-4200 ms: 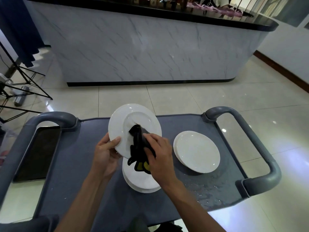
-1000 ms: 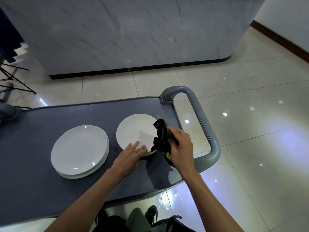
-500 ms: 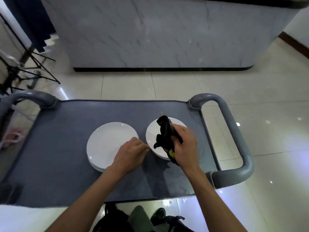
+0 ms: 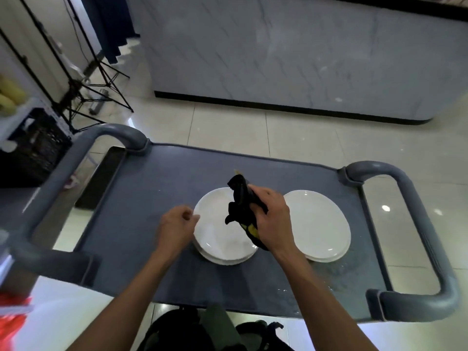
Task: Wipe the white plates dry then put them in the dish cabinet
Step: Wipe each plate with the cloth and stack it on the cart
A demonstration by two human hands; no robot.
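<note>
Two lots of white plates lie on the grey cart top (image 4: 157,188). The left stack (image 4: 217,239) holds several plates; the right plates (image 4: 316,224) lie flat beside it. My right hand (image 4: 272,221) grips a bunched black cloth (image 4: 240,206) with a yellow patch, held above the right part of the left stack. My left hand (image 4: 176,228) is at the left rim of that stack with its fingers curled. It is blurred, so whether it grips the top plate does not show.
Grey loop handles close the cart at the left (image 4: 76,153) and right (image 4: 425,224). Water drops lie on the mat at the front right (image 4: 339,272). A marble counter (image 4: 278,59) stands ahead, with a tripod (image 4: 83,79) and a black crate (image 4: 27,145) at the left.
My left hand has shifted from between the stacks to the left rim of the left stack. My right hand with the cloth has moved from the right plates to over the left stack.
</note>
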